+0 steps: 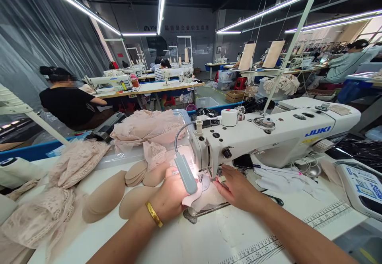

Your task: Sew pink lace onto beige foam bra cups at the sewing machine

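A white sewing machine (286,130) reaches in from the right, its needle area lit by a grey lamp (186,174) on a bent neck. Left of the needle, my left hand (171,196), with a gold bracelet on the wrist, is closed on a pale pink fabric piece (193,202); the lamp hides part of its fingers. My right hand (238,188) is at the right side of the needle area, thumb and fingers apart beside the presser foot. What lies under its fingertips is too small to make out. Beige cups (104,196) lie left of my left hand.
Lace fabric (146,126) is heaped on a clear plastic bin behind the cups, and more lace (38,216) lies at the left. White cloth (283,180), a control box (362,188) and printed rulers are at the right. A person in black (71,100) sits beyond the table.
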### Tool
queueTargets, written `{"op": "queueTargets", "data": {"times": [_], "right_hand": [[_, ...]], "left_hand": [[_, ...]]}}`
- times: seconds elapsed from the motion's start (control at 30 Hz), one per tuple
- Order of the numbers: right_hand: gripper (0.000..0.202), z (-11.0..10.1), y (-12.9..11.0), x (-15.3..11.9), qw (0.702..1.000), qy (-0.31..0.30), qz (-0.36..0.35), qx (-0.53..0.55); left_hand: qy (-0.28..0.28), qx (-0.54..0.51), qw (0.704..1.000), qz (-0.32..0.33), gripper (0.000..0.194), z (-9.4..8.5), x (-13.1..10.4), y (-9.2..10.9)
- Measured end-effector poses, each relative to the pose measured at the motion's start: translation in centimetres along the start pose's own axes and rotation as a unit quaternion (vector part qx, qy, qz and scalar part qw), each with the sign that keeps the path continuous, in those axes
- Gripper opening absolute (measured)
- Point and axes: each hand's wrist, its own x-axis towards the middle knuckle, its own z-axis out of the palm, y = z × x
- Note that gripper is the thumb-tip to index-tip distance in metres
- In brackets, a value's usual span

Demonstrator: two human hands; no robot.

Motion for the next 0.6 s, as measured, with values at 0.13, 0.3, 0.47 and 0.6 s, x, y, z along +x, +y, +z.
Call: {"op": "queueTargets", "data": {"times": [0.13,0.3,0.47,0.6], "right_hand": [[0.015,0.2,0.2,-0.1,1.0,0.008,-0.003,-0.004],[0.018,0.4,0.3,-0.3,1.0,0.007,-0.002,-0.009],[0.027,-0.1,-0.2,-0.4,0.999,-0.039,-0.018,-0.006],[0.025,-0.7,-0.8,-0.4,0.994,-0.082,-0.074,0.022]], "left_hand": [[0.017,-0.007,1.0,-0.002,0.022,0.0,0.0,0.1],[0.027,0.018,0.999,-0.005,0.024,0.3,-0.4,0.3],[0.006,0.02,1.0,-0.01,0.024,0.4,-0.9,0.8],[0.001,0.032,0.999,0.012,0.012,0.1,-1.0,1.9]]}}
